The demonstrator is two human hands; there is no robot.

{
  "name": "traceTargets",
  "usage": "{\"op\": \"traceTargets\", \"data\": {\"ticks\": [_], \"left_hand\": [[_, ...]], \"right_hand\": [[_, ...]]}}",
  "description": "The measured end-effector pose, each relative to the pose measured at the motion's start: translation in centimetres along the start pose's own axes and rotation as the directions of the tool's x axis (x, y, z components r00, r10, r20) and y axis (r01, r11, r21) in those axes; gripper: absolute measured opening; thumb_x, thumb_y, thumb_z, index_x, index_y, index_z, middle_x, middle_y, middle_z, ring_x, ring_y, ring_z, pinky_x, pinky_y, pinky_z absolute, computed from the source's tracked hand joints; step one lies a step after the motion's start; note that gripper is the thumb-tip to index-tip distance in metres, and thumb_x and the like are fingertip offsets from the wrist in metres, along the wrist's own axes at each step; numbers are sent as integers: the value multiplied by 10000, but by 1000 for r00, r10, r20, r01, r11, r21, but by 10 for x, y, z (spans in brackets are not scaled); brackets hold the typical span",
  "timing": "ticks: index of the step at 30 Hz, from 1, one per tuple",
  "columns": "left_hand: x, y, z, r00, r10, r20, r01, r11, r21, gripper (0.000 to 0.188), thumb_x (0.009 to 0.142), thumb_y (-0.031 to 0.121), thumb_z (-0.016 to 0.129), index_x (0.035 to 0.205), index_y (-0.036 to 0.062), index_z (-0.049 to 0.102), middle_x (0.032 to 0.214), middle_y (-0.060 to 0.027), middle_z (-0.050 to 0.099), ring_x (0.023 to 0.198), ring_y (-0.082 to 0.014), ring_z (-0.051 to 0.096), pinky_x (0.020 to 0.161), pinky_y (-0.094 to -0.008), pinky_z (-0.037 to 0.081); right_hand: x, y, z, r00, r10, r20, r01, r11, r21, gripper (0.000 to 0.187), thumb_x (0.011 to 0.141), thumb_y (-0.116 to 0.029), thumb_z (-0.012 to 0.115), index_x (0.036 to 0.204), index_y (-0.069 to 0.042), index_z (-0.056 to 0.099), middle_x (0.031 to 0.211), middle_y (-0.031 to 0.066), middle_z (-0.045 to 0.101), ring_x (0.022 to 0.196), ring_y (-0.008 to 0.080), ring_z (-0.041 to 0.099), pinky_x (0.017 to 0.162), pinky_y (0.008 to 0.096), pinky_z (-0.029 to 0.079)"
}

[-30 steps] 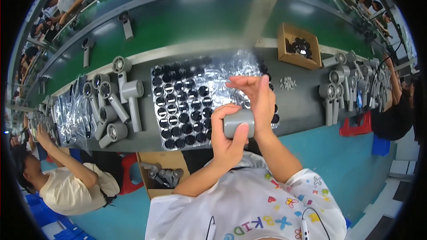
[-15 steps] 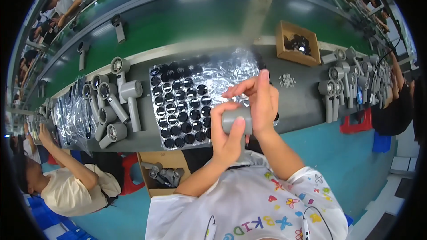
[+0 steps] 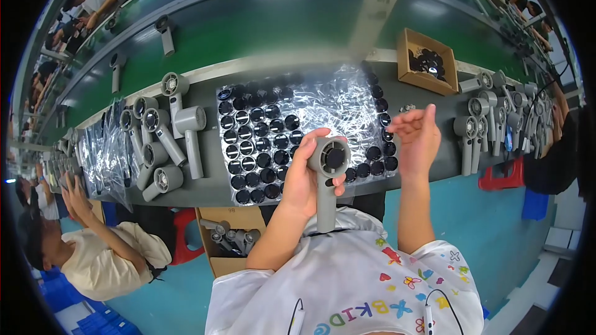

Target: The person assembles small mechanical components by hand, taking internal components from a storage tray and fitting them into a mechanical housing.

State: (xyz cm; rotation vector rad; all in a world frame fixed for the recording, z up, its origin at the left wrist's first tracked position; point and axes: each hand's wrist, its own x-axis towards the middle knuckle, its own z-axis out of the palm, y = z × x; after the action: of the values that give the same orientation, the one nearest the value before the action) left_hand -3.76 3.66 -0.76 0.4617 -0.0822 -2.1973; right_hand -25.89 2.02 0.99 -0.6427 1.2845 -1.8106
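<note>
A grey handheld fan (image 3: 326, 201) is upright in front of my chest, its round head facing up with a black disc (image 3: 333, 158) in the middle. My left hand (image 3: 300, 180) wraps round it just below and beside the head. Off to the right, my right hand (image 3: 419, 144) is raised, apart from the fan, its fingers loosely extended and nothing visible in them. It hovers by the right edge of a clear plastic sheet (image 3: 335, 100) set with rows of round black discs (image 3: 263, 160). Just beyond its fingertips lie small pale pieces (image 3: 407, 108), partly hidden.
Grey fans lie in groups at left (image 3: 162, 125) and right (image 3: 475, 127). A cardboard box (image 3: 427, 80) of black parts stands behind my right hand. Another box (image 3: 230, 267), holding fans, is below the table edge. A green conveyor (image 3: 248, 37) runs behind; a co-worker (image 3: 102, 257) sits at left.
My right hand has let go of the fan and moved right. The fan has turned in my left hand, so its round face with the black disc now shows.
</note>
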Motion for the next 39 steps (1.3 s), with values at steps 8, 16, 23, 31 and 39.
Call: {"op": "traceTargets", "data": {"ticks": [8, 16, 23, 31, 39], "left_hand": [[0, 22, -12, 987, 71, 141, -102, 970, 223, 738, 797, 241, 851, 1384, 84, 431, 1093, -166, 628, 665, -283, 677, 496, -404, 595], [31, 68, 5, 947, 319, -39, -226, 747, 625, 480, 985, 375, 648, 1240, -24, 571, 1056, -165, 676, 725, -240, 676, 521, -346, 582], [94, 120, 42, 887, 456, 79, -286, 406, 868, 364, 984, 306, 691, 1124, -17, 600, 914, -94, 654, 666, -182, 661, 505, -294, 553], [214, 178, 67, 927, 353, -126, -94, 546, 833, 415, 945, 346, 754, 1114, -1, 601, 933, -96, 652, 733, -194, 672, 592, -321, 596], [303, 280, 1, 787, 612, 80, 4, -135, 991, 333, 897, 318, 713, 1079, 38, 715, 1068, -145, 714, 875, -308, 714, 749, -428, 589]], "right_hand": [[25, 22, -100, 953, -164, -253, 49, 913, -406, 367, 1066, -326, 588, 809, -64, 579, 528, -49, 393, 417, 51, 352, 432, 249, 314], [21, 33, -104, 934, -351, -59, 207, 671, -712, 218, 995, -199, 693, 864, -26, 685, 548, -87, 486, 465, 12, 358, 451, 236, 245], [23, 29, -94, 916, -394, -73, 213, 632, -745, 86, 866, -92, 774, 911, -46, 717, 578, -27, 516, 517, 76, 425, 500, 259, 342], [30, 24, -88, 861, -475, 181, 333, 259, -907, 110, 812, -128, 783, 885, -89, 711, 860, 55, 601, 855, 258, 573, 796, 378, 434], [24, 28, -75, 849, -439, 295, 406, 182, -896, 66, 911, -131, 695, 935, -83, 656, 925, 73, 619, 929, 290, 575, 846, 407, 416]]}}
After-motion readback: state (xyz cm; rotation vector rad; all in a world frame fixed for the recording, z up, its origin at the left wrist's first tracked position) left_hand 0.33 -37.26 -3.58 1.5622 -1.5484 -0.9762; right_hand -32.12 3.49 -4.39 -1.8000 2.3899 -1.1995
